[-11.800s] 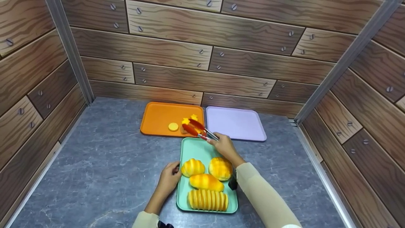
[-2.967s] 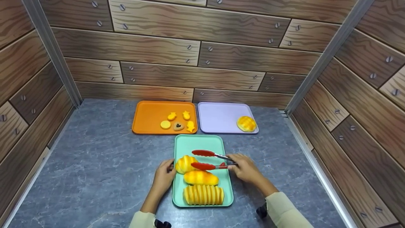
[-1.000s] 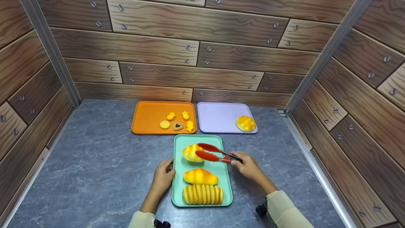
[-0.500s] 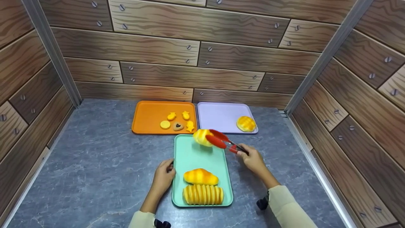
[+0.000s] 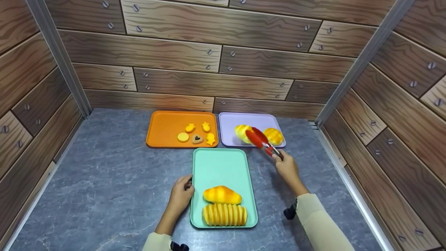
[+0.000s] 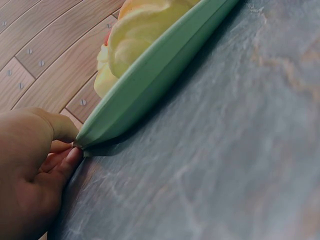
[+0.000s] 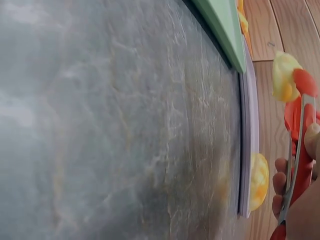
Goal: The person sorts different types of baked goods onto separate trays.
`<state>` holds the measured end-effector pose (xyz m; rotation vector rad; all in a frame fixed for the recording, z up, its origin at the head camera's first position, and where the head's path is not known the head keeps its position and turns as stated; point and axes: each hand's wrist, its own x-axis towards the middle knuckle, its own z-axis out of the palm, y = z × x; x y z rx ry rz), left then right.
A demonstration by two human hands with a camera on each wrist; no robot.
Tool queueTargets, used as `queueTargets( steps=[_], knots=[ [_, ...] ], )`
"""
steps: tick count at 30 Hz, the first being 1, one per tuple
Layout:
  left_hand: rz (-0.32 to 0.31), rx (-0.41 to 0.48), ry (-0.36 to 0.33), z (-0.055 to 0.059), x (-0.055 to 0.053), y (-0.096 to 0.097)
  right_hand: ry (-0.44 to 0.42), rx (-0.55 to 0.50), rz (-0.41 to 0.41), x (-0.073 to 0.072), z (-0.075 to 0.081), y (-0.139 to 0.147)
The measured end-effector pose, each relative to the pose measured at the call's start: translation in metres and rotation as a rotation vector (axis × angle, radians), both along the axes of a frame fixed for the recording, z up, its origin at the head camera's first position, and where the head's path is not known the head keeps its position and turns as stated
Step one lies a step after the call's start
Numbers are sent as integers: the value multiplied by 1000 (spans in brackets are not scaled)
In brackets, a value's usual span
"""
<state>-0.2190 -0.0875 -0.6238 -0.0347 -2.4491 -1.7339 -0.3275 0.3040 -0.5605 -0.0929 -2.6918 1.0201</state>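
Observation:
In the head view my right hand [image 5: 287, 168] grips red-tipped tongs [image 5: 258, 138], which clasp a ridged yellow toy bread roll [image 5: 243, 133] over the lilac tray [image 5: 230, 122]. The right wrist view shows the roll [image 7: 284, 77] held up above that tray's rim. A round bun [image 5: 274, 136] lies at the tray's right end. My left hand [image 5: 181, 194] pinches the left rim of the mint green tray [image 5: 219, 167]; thumb and fingers meet at its edge in the left wrist view. On this tray lie an oval loaf [image 5: 222, 195] and a sliced loaf [image 5: 224, 214].
Left of the lilac tray stands an orange tray [image 5: 163, 129] with several small yellow pieces and a brown heart-shaped cookie [image 5: 197, 139]. The grey marbled tabletop [image 5: 115, 181] is enclosed by wood-patterned panels [image 5: 181, 55] at the back and sides.
The round bun went from the green tray to the lilac one. The tongs then took the ridged roll and carried it up and right over the lilac tray. My left hand stayed at the green tray.

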Motion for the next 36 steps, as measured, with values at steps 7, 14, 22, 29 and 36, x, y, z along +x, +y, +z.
queueTargets(
  steps=[7, 14, 22, 29, 36],
  knots=[
    [9, 10, 5, -2, -2, -1, -23, 23, -105, -22, 0, 3],
    [-1, 18, -9, -4, -3, 0, -41, 4, -197, -46, -1, 8],
    [-1, 14, 22, -5, -2, 0, -34, 29, -267, -68, -8, 7],
    [-6, 12, 20, -4, -1, 2, -42, 59, -301, -78, -10, 6],
    [3, 8, 31, -1, -2, -1, -48, 109, -329, -85, -7, 6]
  ],
)
